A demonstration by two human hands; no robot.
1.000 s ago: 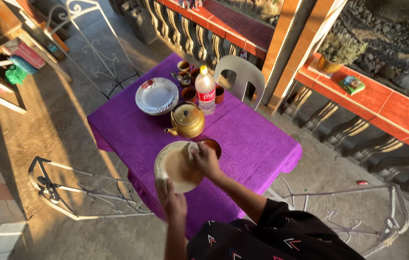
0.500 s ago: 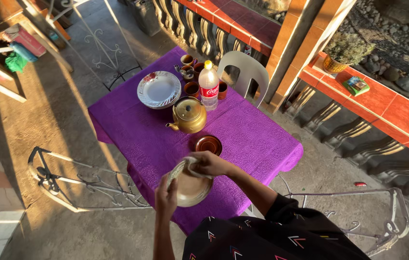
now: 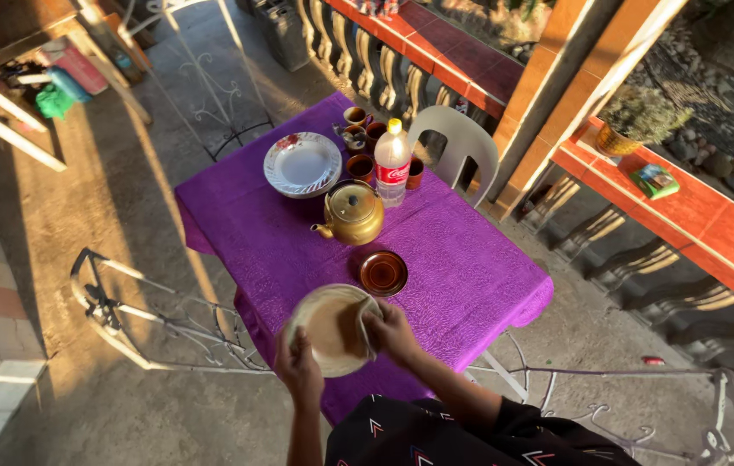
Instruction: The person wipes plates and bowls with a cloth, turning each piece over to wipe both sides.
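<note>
My left hand (image 3: pixel 300 369) holds a round pale plate (image 3: pixel 322 328) by its lower rim, tilted toward me above the near edge of the table. My right hand (image 3: pixel 391 330) presses a small cloth (image 3: pixel 365 321) against the plate's right side. Just beyond the plate a small brown saucer (image 3: pixel 383 273) lies on the purple tablecloth (image 3: pixel 462 267). Farther back stand a golden kettle (image 3: pixel 352 213), a stack of white plates (image 3: pixel 302 164), a plastic bottle (image 3: pixel 392 162) with a yellow cap and red label, and several brown cups (image 3: pixel 361 166).
A white plastic chair (image 3: pixel 456 145) stands behind the table. White metal chair frames lie on the floor at left (image 3: pixel 134 311) and right (image 3: pixel 643 406). An orange-tiled railing (image 3: pixel 686 207) with a potted plant (image 3: pixel 635 121) runs along the right.
My right hand with the cloth has slid from the plate's top rim to its right side. The plate has tilted more toward me, and my view has shifted a little.
</note>
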